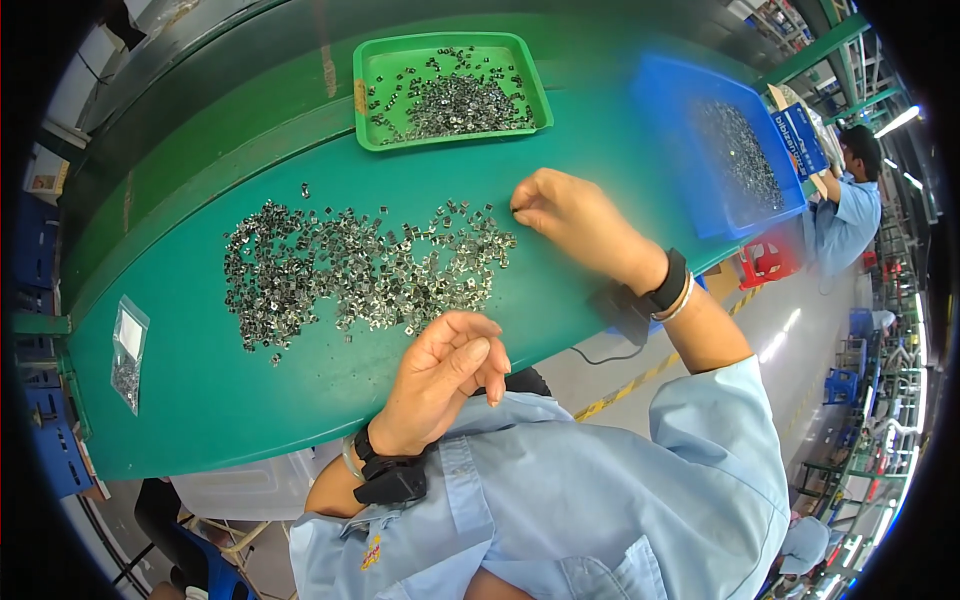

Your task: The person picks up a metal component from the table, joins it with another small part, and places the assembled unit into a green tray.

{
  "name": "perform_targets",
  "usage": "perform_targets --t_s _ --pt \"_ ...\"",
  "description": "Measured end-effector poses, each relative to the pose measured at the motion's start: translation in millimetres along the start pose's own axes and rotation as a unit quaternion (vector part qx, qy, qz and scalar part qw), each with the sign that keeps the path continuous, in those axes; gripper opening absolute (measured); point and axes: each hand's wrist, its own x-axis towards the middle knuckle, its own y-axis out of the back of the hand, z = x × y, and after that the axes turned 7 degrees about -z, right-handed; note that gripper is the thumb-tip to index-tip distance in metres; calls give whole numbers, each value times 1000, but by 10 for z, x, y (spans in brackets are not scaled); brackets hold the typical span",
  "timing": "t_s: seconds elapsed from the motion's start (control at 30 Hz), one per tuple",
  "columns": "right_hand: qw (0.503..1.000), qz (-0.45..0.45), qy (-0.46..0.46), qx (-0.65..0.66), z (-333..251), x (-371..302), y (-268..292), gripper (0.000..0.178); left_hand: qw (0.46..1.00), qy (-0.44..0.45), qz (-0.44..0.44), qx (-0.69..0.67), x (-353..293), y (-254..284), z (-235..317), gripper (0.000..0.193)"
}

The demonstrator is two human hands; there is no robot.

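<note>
Our left hand [445, 370] hangs loosely curled, palm turned rightward, near the pile of small metal parts [370, 265]; we cannot tell whether its fingers hide anything. Our right hand [575, 220], forearm angled in from the right, seems to pinch a tiny dark piece [515, 208] just beside the pile's right edge. We'd best keep that pinch light, taking pieces from the loose fringe. Beyond stands a green tray [455, 143].
</note>
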Motion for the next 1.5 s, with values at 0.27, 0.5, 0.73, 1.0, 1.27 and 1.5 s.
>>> perform_targets --t_s 0.27,0.5,0.73,1.0,1.27,1.5 --pt "998 53 41 -6 33 -103 -60 35 1000 -6 2 3 -7 -24 6 19" --pt "972 67 190 -122 -334 -329 -120 53 998 -12 54 21 43 -92 33 18" --pt "953 -36 222 -202 -641 -496 -207 64 987 1 93 128 93 -174 53 19" --pt "961 82 245 -103 -556 -533 -320 35 994 -23 68 78 43 -116 -13 18" --pt "961 133 244 1 -456 -619 -498 21 992 -27 80 90 21 -170 -18 16" --pt "960 139 242 17 -477 -640 -542 20 995 -17 58 83 -2 -138 -1 17"
